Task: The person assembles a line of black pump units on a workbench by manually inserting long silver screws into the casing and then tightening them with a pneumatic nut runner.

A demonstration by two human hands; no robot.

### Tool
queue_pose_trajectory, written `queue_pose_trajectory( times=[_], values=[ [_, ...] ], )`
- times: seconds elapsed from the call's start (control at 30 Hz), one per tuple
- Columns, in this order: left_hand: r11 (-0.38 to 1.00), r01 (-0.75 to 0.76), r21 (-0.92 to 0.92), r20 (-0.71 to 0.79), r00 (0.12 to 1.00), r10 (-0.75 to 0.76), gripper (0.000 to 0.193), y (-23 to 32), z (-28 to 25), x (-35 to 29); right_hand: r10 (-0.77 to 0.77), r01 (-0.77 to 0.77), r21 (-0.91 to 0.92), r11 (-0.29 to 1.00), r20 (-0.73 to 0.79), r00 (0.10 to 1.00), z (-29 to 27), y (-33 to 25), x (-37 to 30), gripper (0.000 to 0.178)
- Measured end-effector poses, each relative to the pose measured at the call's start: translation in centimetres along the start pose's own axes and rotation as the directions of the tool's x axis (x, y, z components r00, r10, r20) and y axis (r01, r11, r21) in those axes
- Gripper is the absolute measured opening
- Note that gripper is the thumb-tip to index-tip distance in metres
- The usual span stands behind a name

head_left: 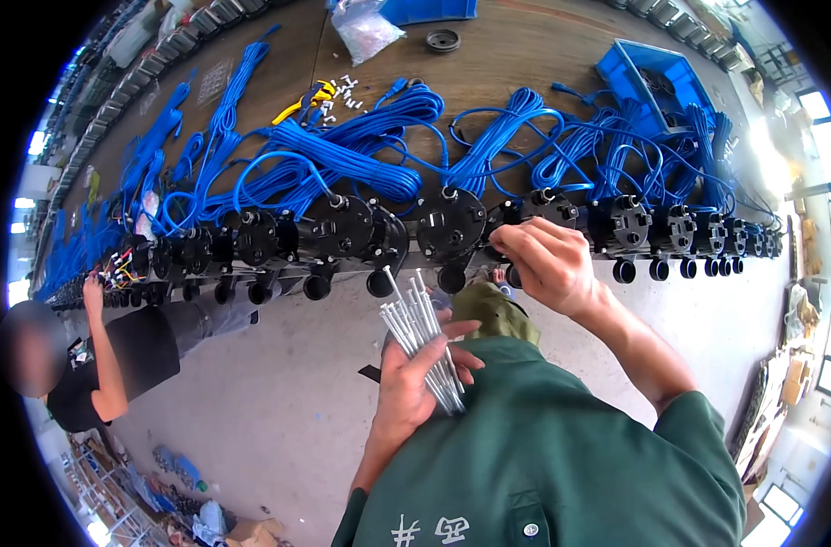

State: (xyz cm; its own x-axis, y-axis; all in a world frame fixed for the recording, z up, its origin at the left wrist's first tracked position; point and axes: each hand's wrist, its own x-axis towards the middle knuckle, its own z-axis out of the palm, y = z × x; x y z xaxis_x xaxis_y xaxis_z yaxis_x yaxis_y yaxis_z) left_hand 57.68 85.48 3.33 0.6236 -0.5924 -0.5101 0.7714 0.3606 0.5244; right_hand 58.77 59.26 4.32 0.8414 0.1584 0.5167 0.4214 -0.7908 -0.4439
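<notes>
A bundle of long silvery bolts [423, 319] is held in the left hand [406, 387], off the near edge of the bench [543, 55] and above the floor [297, 356]. The bundle is clamped between the thumb, palm and fingers, with the index and middle fingers spread a little and the upper ends fanned unevenly. The right hand [552, 264] is raised to the near edge, its fingertips bent in beside a black housing [452, 221]; whether they are closed on a bolt, or on anything, cannot be told, as that spot is covered by the hand.

Bolts could be lost to the floor if the left grip were eased to free one, since they are gathered loosely and several stand higher than the rest. Their lower ends lie close to the green shirt [570, 447] and could be caught in its cloth. A bolt could be entered crooked if the housing were knocked out of line, its view being blocked by the fingers. The blue cables [351, 162] behind the housings could be snagged by a far reach, and a housing tugged askew.
</notes>
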Motion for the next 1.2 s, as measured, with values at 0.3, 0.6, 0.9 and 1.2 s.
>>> queue_pose_trajectory(
  times=[0.3,0.6,0.9,1.2],
  values=[
    [0.998,0.032,0.062,0.009,0.999,-0.033,0.033,-0.5,-0.2,-0.2,0.462,-0.671,0.597,0.440,0.490,0.739,1.5,-5.1,-0.8,0.066],
    [0.996,-0.007,0.089,-0.094,0.995,0.015,0.018,-0.5,0.1,0.1,0.588,-0.401,0.494,0.771,-0.313,0.745,-3.5,2.4,3.1,0.020],
    [0.993,-0.033,0.113,-0.106,0.993,0.045,0.019,0.3,0.6,0.4,0.383,-0.354,0.162,0.921,-0.221,0.897,0.1,5.6,4.2,0.018],
    [0.993,-0.102,0.056,-0.123,0.986,0.109,0.027,0.4,-0.3,0.2,0.238,-0.229,0.064,0.971,-0.216,0.947,0.5,5.3,4.4,0.016]
  ],
)
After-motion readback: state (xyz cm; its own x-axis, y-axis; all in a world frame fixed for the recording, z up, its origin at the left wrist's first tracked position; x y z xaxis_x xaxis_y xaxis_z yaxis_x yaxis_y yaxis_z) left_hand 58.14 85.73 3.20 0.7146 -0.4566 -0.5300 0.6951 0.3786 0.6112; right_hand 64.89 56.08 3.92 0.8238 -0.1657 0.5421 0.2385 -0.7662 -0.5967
